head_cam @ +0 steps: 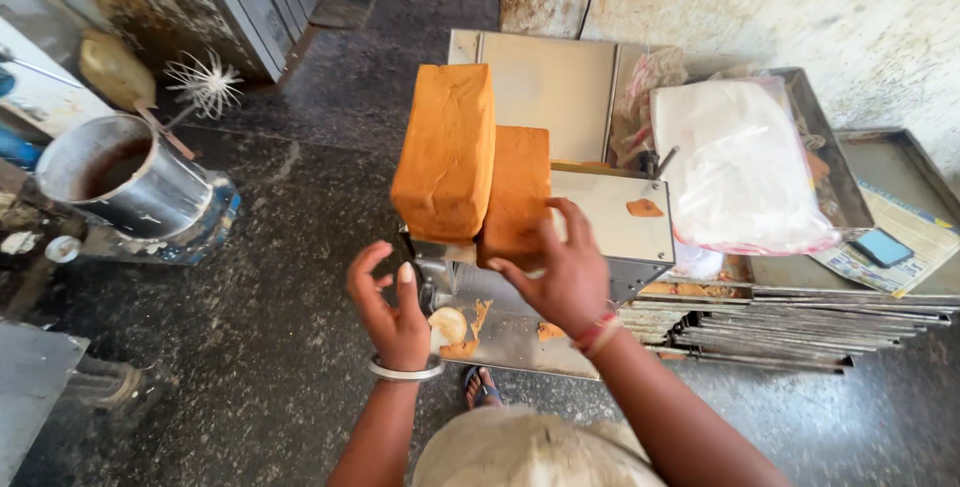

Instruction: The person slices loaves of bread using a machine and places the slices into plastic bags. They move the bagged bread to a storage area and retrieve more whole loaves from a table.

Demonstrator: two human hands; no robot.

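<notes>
Far left, a steel mixing bowl (120, 177) sits tilted on its stand on the dark stone floor; a wire whisk (205, 84) lies behind it, well apart from the person.

Left hand (392, 309), metal bangle at the wrist, fingers spread and curled, holding nothing; it hovers just beside the front of the steel slicing machine (610, 222), below the taller bread loaf (447, 152).

That loaf stands upright on the machine; a shorter loaf (517, 192) stands touching it on the right.

Right hand (560, 272), red thread at the wrist, fingers open against the lower face of the shorter loaf; whether it grips or only presses is hard to tell, motion blur.

Crumbs and crust scraps on the machine's lower plate.

Right of that, a clear plastic bag (740, 167) rests on a stack of metal baking trays (800, 332); a phone (882, 247) lies on paper at the far right.
</notes>
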